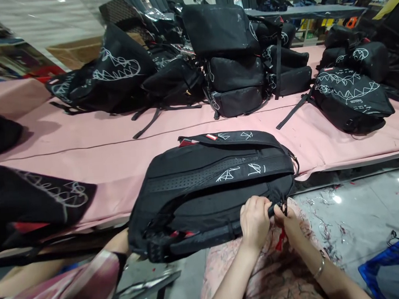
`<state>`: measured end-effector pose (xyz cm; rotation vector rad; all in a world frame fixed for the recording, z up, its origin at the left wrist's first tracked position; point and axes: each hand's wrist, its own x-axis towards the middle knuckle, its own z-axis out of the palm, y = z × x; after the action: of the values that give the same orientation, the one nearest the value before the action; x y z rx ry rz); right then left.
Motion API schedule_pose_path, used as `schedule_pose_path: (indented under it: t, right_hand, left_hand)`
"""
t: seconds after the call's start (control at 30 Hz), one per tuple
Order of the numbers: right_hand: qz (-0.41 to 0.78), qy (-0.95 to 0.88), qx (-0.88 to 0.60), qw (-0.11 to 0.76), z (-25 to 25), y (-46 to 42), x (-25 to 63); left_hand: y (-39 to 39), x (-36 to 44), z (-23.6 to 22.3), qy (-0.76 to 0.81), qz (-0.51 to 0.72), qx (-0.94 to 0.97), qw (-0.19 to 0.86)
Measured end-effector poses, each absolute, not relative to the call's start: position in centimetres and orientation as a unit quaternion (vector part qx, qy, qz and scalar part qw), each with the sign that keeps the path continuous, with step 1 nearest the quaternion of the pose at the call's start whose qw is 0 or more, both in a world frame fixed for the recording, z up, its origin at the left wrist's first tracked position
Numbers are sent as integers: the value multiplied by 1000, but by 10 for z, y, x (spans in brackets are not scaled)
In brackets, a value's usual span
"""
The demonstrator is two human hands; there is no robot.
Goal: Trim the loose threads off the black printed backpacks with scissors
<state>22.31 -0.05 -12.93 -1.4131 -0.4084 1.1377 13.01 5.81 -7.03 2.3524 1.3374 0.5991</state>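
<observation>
A black backpack [204, 189] with white scribbled drawings on its shoulder straps lies back panel up, at the front edge of the pink-covered table. My left hand [256, 220] is closed around the backpack's near right edge. Just beside it, my right hand [288, 223] pinches a small dark thing at the bag's corner; its kind cannot be made out. A red tail [280, 240] hangs below those fingers. Both hands are close together above my patterned clothing, and a bracelet [321, 264] circles my right wrist.
Stacked black backpacks [235, 71] stand at the back of the pink table [112, 140]. Another backpack [353, 97] lies at the right. At the left, a person's arm [119, 240] reaches beside a dark bag [54, 193]. Thread scraps [337, 231] litter the floor, near a blue-edged object [389, 255].
</observation>
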Motion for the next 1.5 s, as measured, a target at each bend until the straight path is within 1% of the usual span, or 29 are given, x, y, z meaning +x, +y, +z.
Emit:
schedule_pose_path:
  t: [0.13,0.23,0.4,0.5,0.73,0.9,1.0,1.07,1.13,1.2,1.27,1.33,1.4,1.43,1.5]
  right_hand:
    - [519,-172,-586,598,-121,-14,231]
    - [578,-120,-529,609,-110,-28,239]
    - [722,-6,-428,544,-99,-44,244]
    - [773,48,-346,529,-95,-45,241]
    - [807,108,-249,525,-93,-33,237]
    - [795,122,-231,548,-99,-32,231]
    - [777,116,-221,578,-98,-37,228]
    - [765,105,-203,601,-97,-41,229]
    - [755,92,-183,622,-97,-43,233]
    - [743,79,-170,642,-98,-45,239]
    - [733,67,-165,656,-99,-45,245]
    - [725,55,-170,665,-99,-48,250]
    - [708,40,-190,679,-100,-52,255]
    - [694,30,-206,689,-101,-54,257]
    - [664,0,-245,707,-104,-59,263]
  left_hand:
    - [59,134,-73,490,216,819,207]
    - [60,134,-74,499,223,804,234]
    - [61,136,-75,505,228,792,257]
    - [61,136,-76,505,226,790,263]
    - [61,137,-81,500,237,789,268]
    - [62,136,-84,495,273,781,268]
    - [62,130,-83,491,295,774,271]
    - [60,121,-82,439,258,827,237]
    - [57,111,-84,384,198,888,160]
    - [55,100,-91,378,153,911,67]
    - [57,90,-101,387,129,913,-2]
    - [63,83,-107,363,143,919,-45]
    - [78,79,-103,315,198,926,-63]
    - [87,78,-94,294,236,924,-61]
    - [109,76,-63,285,311,906,-36]
